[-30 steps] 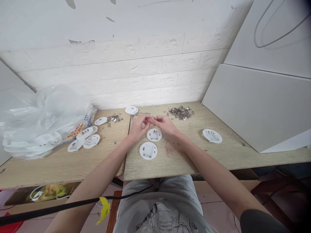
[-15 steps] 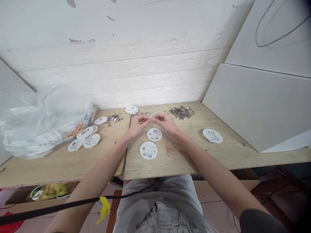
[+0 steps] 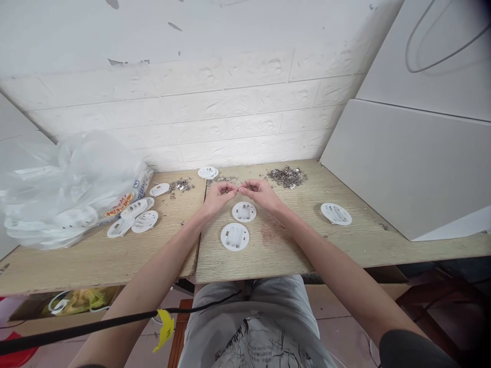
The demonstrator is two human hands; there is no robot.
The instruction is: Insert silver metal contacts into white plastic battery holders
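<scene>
My left hand (image 3: 221, 197) is closed in a pinch, with thumb and forefinger meeting the fingertips of my right hand (image 3: 262, 194). What it holds is too small to make out. A thin dark metal piece (image 3: 247, 184) sticks up from my right hand, which is also pinched. Just below the hands lies a round white plastic battery holder (image 3: 244, 211) with metal contacts in its slots. A second round white battery holder (image 3: 235, 236) lies nearer the table edge. Small metal pieces (image 3: 226, 179) are scattered behind my left hand.
A heap of small metal parts (image 3: 287, 177) sits at the back right, a smaller pile (image 3: 181, 185) at the left. More white holders (image 3: 144, 221) lie near a clear plastic bag (image 3: 76, 179). One holder (image 3: 336, 214) rests at the right. A black cable (image 3: 115, 324) crosses below.
Both hands stay fingertip to fingertip in almost the same place. The view has shifted very slightly; nothing on the table has visibly moved.
</scene>
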